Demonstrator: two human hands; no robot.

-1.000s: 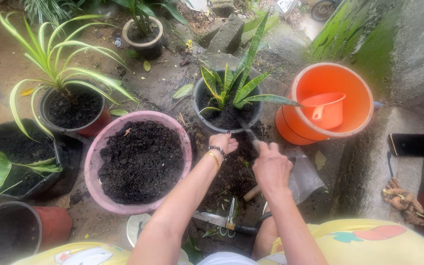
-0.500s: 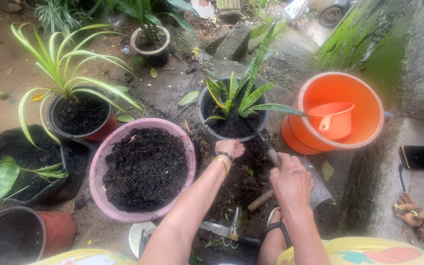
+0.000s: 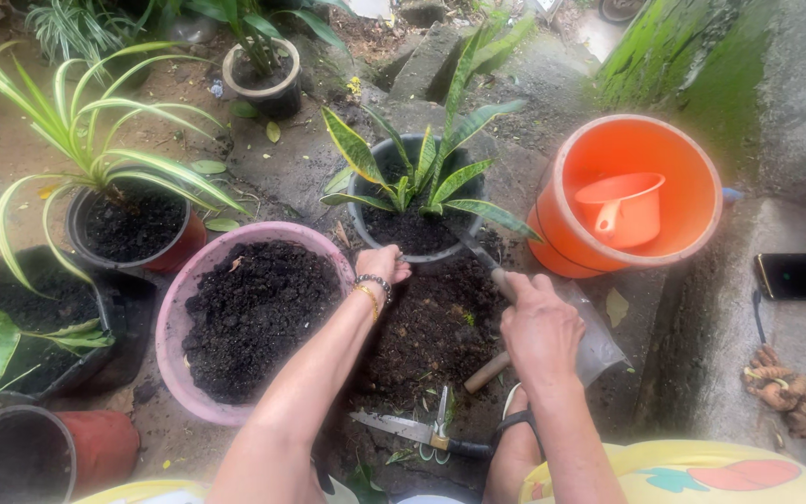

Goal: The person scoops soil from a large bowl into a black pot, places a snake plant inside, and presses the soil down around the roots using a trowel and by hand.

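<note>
Since the earlier frame the left hand [image 3: 382,264] has shifted leftward with the dark snake-plant pot [image 3: 412,201], gripping its near rim, while the right hand [image 3: 538,327], fist closed on a trowel [image 3: 489,266] probing the pot's soil, risks slicing roots if driven deeper.

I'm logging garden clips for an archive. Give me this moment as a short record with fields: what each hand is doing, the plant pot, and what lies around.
left hand: the left hand grips the near rim of the dark pot
right hand: the right hand is closed on a trowel, blade angled into the pot's soil
plant: snake plant, upright
left of pot: pink basin of dark soil
right of pot: orange bucket holding an orange scoop
ground near knees: garden shears
</note>
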